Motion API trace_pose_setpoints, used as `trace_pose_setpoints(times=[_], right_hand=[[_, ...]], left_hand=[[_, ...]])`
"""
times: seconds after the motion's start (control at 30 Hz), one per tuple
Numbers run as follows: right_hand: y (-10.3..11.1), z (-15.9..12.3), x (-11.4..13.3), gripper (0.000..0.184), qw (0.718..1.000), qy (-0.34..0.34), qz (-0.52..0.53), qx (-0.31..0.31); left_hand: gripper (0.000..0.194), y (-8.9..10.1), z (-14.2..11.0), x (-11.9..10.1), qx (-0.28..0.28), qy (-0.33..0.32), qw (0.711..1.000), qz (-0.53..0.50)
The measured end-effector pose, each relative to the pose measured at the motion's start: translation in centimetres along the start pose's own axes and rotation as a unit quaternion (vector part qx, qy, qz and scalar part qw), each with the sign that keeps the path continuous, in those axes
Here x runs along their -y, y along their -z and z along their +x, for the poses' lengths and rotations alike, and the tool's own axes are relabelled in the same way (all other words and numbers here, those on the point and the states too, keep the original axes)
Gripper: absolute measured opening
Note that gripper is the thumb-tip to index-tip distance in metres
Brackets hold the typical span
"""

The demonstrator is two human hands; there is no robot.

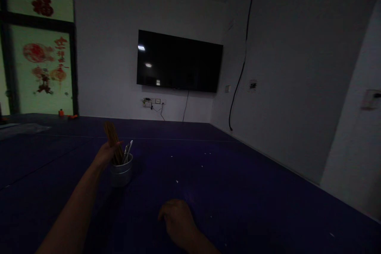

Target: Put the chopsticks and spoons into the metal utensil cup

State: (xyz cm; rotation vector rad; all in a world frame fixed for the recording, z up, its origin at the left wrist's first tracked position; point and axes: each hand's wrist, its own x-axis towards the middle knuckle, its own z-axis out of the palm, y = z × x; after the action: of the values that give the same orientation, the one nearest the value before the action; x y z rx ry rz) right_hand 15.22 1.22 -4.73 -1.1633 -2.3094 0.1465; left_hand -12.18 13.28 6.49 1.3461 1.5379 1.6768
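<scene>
My left hand (105, 154) is wrapped round a bundle of brown wooden chopsticks (110, 131). Their lower ends are inside a round grey metal holder (121, 175), which stands upright on the dark blue tabletop (256, 194). A few silver metal utensil handles (127, 151) lean in the same holder, to the right of the chopsticks; their lower parts are hidden by its wall. Nearer to me, to the right of the holder, my right hand (177, 220) is low over the tabletop with its fingers curled in, and nothing shows in it.
Small white scraps (177, 181) are scattered over the tabletop. Orange objects (61, 112) and clear plastic (29, 128) lie at the far left. A television (180, 61) hangs on the back wall, and a black cable (238, 91) runs down the right wall.
</scene>
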Motion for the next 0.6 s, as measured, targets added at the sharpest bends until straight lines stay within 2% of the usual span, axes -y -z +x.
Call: trace_pose_setpoints(times=[0.13, 0.3, 0.47, 0.53, 0.6], right_hand=[[-0.1, 0.0, 0.1, 0.038, 1.000, 0.009, 0.007, -0.015], [-0.2, 0.0, 0.1, 0.037, 1.000, -0.007, -0.006, -0.004], [-0.2, 0.0, 0.1, 0.038, 1.000, 0.002, -0.007, -0.011], [-0.2, 0.0, 0.0, 0.037, 1.000, 0.003, -0.005, -0.009], [-0.2, 0.0, 0.0, 0.038, 1.000, 0.000, -0.005, -0.004]], left_hand=[[0.040, 0.6, 0.1, -1.2, -0.010, -0.039, 0.998, -0.047], [0.050, 1.9, -0.3, -3.7, -0.048, -0.105, 0.989, -0.092], [0.043, 4.4, -1.6, -6.2, -0.127, -0.185, 0.969, -0.100], [0.039, 5.9, -1.7, -6.3, -0.157, -0.186, 0.967, -0.078], [0.035, 7.7, -1.1, -5.7, -0.169, -0.141, 0.975, -0.008]])
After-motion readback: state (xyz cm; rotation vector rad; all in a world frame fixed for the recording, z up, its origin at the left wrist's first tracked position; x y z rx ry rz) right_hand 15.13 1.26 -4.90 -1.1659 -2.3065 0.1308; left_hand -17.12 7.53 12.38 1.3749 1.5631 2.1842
